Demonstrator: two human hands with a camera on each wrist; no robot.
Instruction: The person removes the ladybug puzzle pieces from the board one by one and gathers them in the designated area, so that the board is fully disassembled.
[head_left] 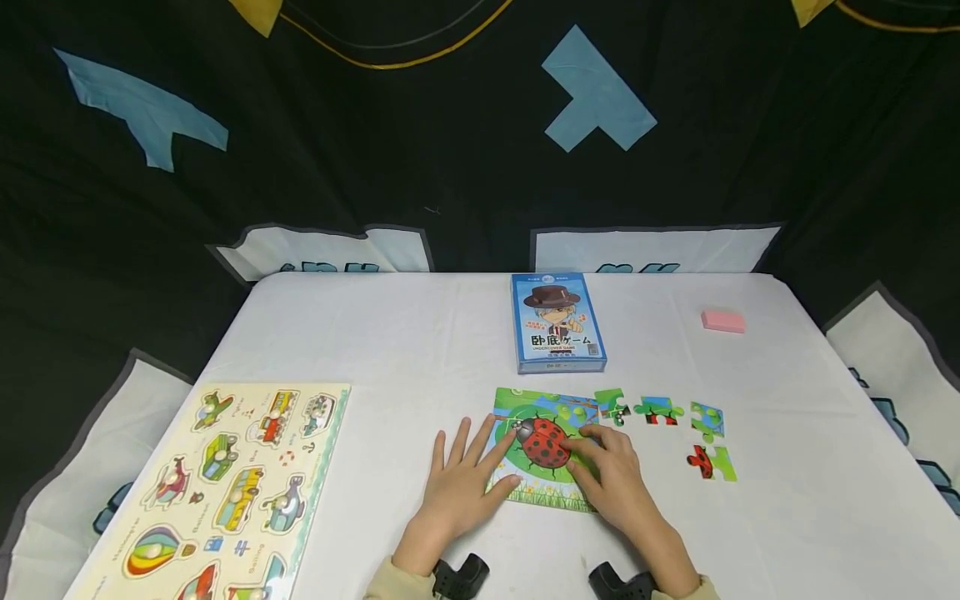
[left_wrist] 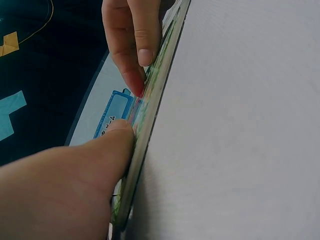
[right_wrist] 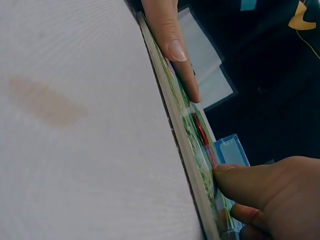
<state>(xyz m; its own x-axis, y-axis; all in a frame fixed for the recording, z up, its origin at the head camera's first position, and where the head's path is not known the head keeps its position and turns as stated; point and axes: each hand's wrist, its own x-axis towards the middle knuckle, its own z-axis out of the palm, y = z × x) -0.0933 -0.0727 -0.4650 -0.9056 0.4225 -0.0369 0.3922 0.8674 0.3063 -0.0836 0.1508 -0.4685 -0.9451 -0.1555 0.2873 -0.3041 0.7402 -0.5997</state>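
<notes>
A ladybug puzzle board (head_left: 555, 497) lies flat on the white table in the head view, its red ladybug (head_left: 542, 442) in the middle. My left hand (head_left: 459, 492) rests with spread, straight fingers over the board's left side. From the right, my right hand (head_left: 618, 479) touches the ladybug and the board's right part with its fingertips. Both wrist views show the board edge-on, with the left thumb (left_wrist: 120, 135) and the right thumb (right_wrist: 240, 180) against its top. Several loose puzzle pieces (head_left: 660, 410) lie right of the board, one (head_left: 613, 407) by its top right corner.
Behind the board lies a blue game box (head_left: 561, 321). A pink block (head_left: 723, 322) sits at the back right. On the left is a large picture board (head_left: 247, 467) with vehicle shapes. Dark cloth (head_left: 420, 150) hangs behind the table.
</notes>
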